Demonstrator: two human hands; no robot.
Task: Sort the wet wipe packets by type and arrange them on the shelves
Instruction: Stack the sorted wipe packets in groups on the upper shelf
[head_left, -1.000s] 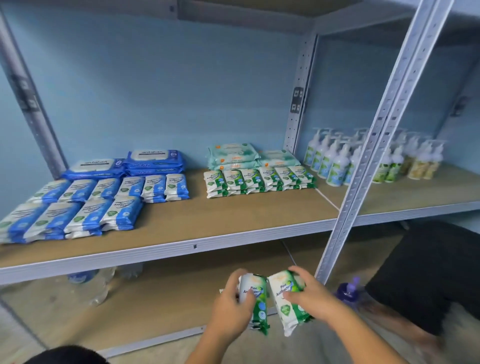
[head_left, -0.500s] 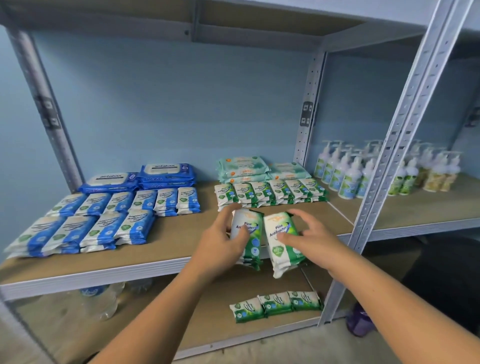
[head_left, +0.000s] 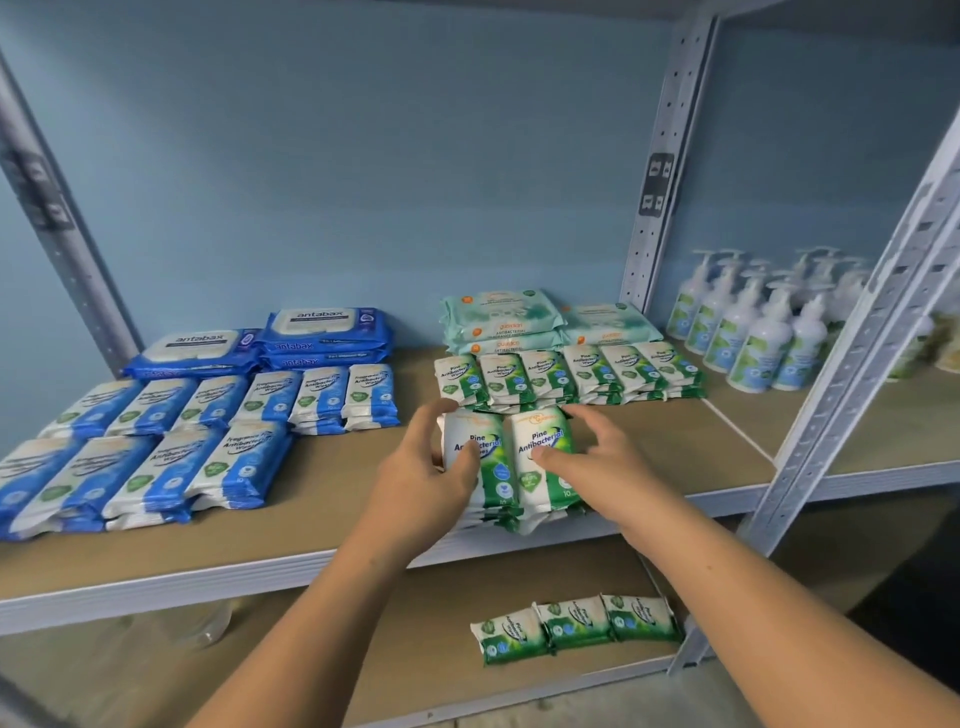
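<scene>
Two small stacks of green pine wet wipe packets stand side by side at the front of the middle shelf (head_left: 322, 525). My left hand (head_left: 423, 480) grips the left stack (head_left: 485, 467), thumb on its top. My right hand (head_left: 597, 462) holds the right stack (head_left: 545, 457) the same way. Just behind them runs a row of the same green packets (head_left: 569, 376), with pale green large packs (head_left: 501, 317) at the back. Blue small packets (head_left: 171, 447) and blue large packs (head_left: 327, 332) fill the shelf's left side.
Three more green packets (head_left: 574, 626) lie on the lower shelf (head_left: 405, 649). White pump bottles (head_left: 753, 332) crowd the neighbouring shelf bay on the right. Grey metal uprights (head_left: 654, 171) divide the bays; another upright (head_left: 852, 358) stands at the front right.
Both hands rose from below the shelf with the green stacks and moved forward, bringing them down onto the middle shelf in front of the green row.
</scene>
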